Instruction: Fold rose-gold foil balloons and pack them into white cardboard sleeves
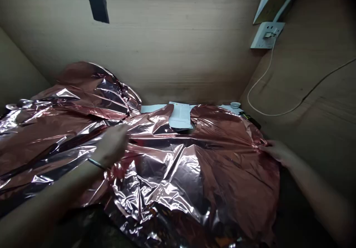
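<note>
The fingers [122, 132] of the left hand [111, 146] lie together on the crumpled rose-gold foil [169, 173], and blur hides whether they pinch it. At the far right, the fingers [265, 147] of the right hand [278, 153] are also together, at the foil's edge; the thumb side is out of sight, so it cannot be told whether they grip that rim or only press on it. A thin band [96, 163] circles the left wrist. The foil spreads between the two hands and well past the left one, heaped in shiny folds toward the back left corner, its near edge drooping into shadow. A white leaflet [180, 115] shows in a notch at the foil's back edge, beside a pale blue sheet [151, 108] (its printing is too small to read). Just right of these are a small white dish [235, 104] and a dark object [250, 119]. Higher up, where the wood wall [172, 43] meets the side panel [314, 55], a white socket [267, 36] holds a plug, whose white cable [257, 88] loops down the panel.
</note>
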The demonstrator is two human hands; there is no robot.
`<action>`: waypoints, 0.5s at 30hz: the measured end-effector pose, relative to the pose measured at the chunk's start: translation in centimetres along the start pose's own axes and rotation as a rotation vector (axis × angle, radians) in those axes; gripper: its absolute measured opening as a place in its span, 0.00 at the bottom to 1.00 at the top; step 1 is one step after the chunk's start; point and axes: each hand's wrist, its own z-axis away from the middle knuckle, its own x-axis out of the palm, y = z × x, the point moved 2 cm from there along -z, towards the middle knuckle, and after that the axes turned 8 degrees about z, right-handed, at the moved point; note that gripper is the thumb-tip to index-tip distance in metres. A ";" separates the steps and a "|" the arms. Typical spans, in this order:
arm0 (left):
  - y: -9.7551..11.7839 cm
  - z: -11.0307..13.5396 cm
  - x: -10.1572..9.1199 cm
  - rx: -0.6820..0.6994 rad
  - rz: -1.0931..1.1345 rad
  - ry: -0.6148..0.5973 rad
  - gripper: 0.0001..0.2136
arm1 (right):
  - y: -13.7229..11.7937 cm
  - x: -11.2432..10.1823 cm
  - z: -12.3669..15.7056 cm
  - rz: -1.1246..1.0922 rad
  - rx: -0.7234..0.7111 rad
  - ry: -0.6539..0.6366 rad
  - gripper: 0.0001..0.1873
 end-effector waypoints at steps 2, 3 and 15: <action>4.9 2.1 3.3 0.220 0.038 -0.176 0.23 | -1.1 -0.9 0.3 0.104 -0.028 0.014 0.05; 6.9 3.4 5.0 0.327 0.034 -0.296 0.25 | -1.8 -1.3 0.5 0.162 -0.054 0.044 0.07; 6.6 6.1 5.9 0.449 -0.070 -0.607 0.28 | -10.7 4.9 7.1 0.383 -0.893 -0.152 0.30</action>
